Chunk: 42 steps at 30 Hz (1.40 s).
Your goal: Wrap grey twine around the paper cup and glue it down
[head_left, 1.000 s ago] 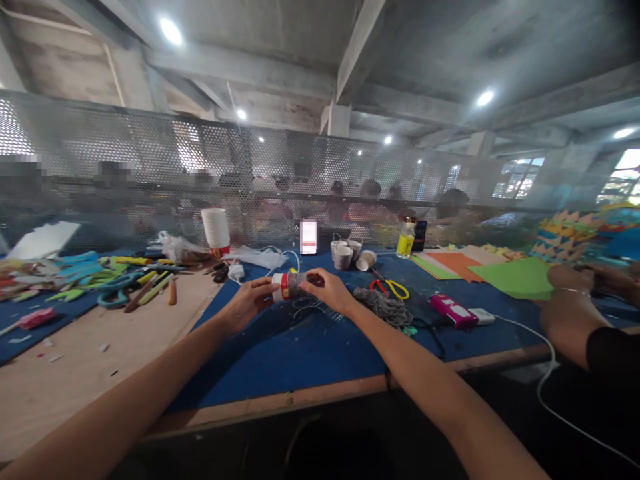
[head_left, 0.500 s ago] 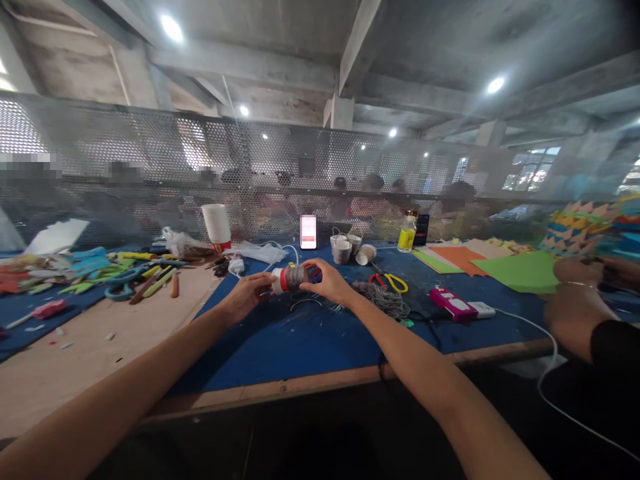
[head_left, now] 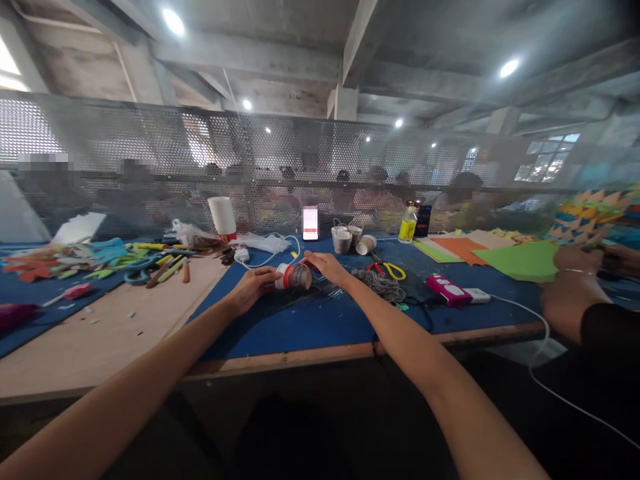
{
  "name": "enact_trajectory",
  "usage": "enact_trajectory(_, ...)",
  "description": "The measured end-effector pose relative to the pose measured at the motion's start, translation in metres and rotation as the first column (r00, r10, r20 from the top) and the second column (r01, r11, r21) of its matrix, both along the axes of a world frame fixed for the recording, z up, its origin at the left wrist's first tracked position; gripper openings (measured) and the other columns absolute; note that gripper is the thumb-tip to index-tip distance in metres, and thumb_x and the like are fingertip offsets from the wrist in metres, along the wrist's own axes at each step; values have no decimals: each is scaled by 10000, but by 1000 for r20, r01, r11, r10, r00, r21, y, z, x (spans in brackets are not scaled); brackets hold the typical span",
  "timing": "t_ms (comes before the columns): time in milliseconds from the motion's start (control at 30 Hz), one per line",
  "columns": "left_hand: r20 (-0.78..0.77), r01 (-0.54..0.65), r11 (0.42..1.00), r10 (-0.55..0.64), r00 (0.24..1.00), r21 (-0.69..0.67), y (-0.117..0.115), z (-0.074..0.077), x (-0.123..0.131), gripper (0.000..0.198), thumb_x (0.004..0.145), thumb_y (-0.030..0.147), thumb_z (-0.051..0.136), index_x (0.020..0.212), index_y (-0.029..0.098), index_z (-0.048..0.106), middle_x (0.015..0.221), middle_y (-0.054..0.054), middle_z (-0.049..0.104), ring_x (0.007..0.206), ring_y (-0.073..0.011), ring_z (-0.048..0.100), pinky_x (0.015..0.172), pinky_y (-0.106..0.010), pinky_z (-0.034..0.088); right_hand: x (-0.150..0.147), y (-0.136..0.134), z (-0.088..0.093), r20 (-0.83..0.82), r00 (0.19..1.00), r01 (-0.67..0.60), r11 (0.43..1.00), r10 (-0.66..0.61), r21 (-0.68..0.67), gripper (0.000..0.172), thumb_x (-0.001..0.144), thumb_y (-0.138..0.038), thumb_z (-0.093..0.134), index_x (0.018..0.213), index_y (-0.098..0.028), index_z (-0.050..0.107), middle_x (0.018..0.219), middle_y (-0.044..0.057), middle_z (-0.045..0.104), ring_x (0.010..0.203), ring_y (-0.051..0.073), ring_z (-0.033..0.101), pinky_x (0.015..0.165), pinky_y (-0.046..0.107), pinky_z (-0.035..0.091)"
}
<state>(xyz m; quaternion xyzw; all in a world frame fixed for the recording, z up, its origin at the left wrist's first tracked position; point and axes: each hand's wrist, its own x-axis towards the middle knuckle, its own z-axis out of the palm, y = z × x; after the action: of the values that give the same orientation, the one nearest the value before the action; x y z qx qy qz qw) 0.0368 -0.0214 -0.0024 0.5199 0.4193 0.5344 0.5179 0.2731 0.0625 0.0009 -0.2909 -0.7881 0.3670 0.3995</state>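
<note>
A paper cup (head_left: 286, 277) lies on its side in the air above the blue mat, with a red band near one end and grey cord wound around the rest. Its pale end is gripped by the fingers of my left hand (head_left: 255, 288). My right hand (head_left: 326, 267) reaches over the cup from the right, fingers closed together against the top of the cord winding. Any strand between those fingers is too fine to make out. Close to my right wrist is a loose bundle of grey cord (head_left: 381, 287). Scissors (head_left: 393, 270) with yellow and red handles lie behind it.
Small cups (head_left: 342, 240), a lit phone (head_left: 310, 223), a yellow-labelled bottle (head_left: 407, 227) and stacked cups (head_left: 221, 217) line the back. A magenta box (head_left: 447, 291) and green paper (head_left: 520, 261) are right, beside another person's hand (head_left: 575, 267). Tools (head_left: 165, 270) lie left.
The right hand's fingers have shifted from around the cup's right end to its top. More of the cord-wound end shows now. My view has shifted slightly.
</note>
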Motion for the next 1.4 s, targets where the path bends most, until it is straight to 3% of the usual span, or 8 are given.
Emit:
enact_trajectory(400,-28,-20,1000,20,999,24,2,-2,-1,253,601,292,943,732,151,780,761,-55,741,702,-173,661,716,-292,537,-6,0,2,-15,1000,25,1000,-25,-15,215,801,-350,775,876,-149,770,851,37,765,803,169,676,815,294,509)
enact_trajectory(567,47,-62,998,62,997,-2,5,-4,-2,271,582,274,954,718,129,770,750,-52,731,698,-155,669,711,-261,544,1,-5,11,-101,995,8,1000,-5,27,231,829,-374,747,874,-151,782,872,33,769,809,143,660,829,265,497)
enact_trajectory(833,93,-122,992,122,988,-6,8,-6,-1,330,567,299,973,778,133,782,794,-76,758,704,-170,694,663,-263,559,7,-12,17,-88,983,-172,977,162,-124,392,831,-547,743,822,-156,766,797,25,743,615,99,573,638,227,470)
enact_trajectory(900,110,-137,991,136,985,-4,9,-6,-1,322,565,292,973,763,133,775,761,-64,746,671,-156,680,638,-252,549,5,-9,14,-20,991,-132,987,131,-88,473,886,-594,662,731,-153,737,749,38,724,622,115,586,640,239,471)
enact_trajectory(1000,136,-141,990,139,981,-2,10,-7,-1,322,573,301,970,770,137,774,772,-66,751,684,-166,687,649,-268,556,7,-3,12,55,993,102,989,-108,105,396,934,-508,628,766,-163,728,812,44,727,738,148,646,722,258,499)
enact_trajectory(1100,154,-143,990,140,978,5,11,-9,-2,322,570,301,973,764,143,771,779,-59,751,699,-169,686,669,-280,558,16,0,13,158,897,346,878,-412,331,205,973,-322,593,1031,-182,731,1050,55,746,944,170,682,890,287,508)
enact_trajectory(1200,163,-151,988,145,976,29,12,-8,-4,323,572,299,980,761,139,774,778,-46,744,701,-152,676,679,-261,547,27,-1,10,455,630,405,766,-629,498,243,1018,-320,556,1184,-200,686,1221,94,705,1137,212,643,994,332,483)
enact_trajectory(1400,164,-128,990,119,979,49,25,5,-9,305,578,298,981,766,157,787,775,-36,755,719,-153,681,719,-263,551,31,-5,-2,598,471,393,761,-649,517,286,952,-310,678,1183,-141,661,1268,190,677,1230,336,614,1023,470,473)
